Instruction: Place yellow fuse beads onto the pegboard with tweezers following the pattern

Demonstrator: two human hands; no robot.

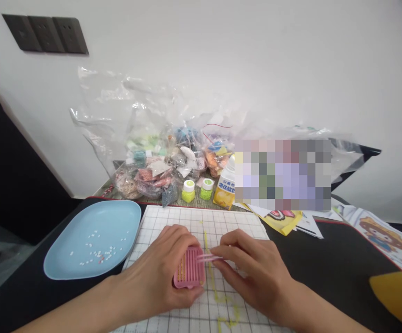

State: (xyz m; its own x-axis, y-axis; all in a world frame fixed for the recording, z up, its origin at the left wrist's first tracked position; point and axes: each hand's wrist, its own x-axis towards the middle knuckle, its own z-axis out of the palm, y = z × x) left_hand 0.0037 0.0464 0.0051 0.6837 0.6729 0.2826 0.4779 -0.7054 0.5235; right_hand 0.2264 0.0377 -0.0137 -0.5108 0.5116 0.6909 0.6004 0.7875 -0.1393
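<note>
My left hand [173,268] is wrapped round a small pink bead tray [191,266] with parallel grooves. Tiny yellow beads sit in the left grooves; the ones on the right show bare pink. Between the thumb and fingers of my right hand [252,266] are thin, pale pink tweezers [210,258], pointing left with their tips over the tray's right edge. Both hands are above a white gridded board [159,222]. A line of yellow pieces [218,296] runs down the board between the hands and curls near the bottom.
A light blue plate [83,222] with scattered white beads lies left. Behind the board stand two small jars [188,192] with yellow and green contents, a yogurt bottle [224,187] and clear bags [152,178] of beads. Printed papers [381,231] and a yellow object [400,296] are right.
</note>
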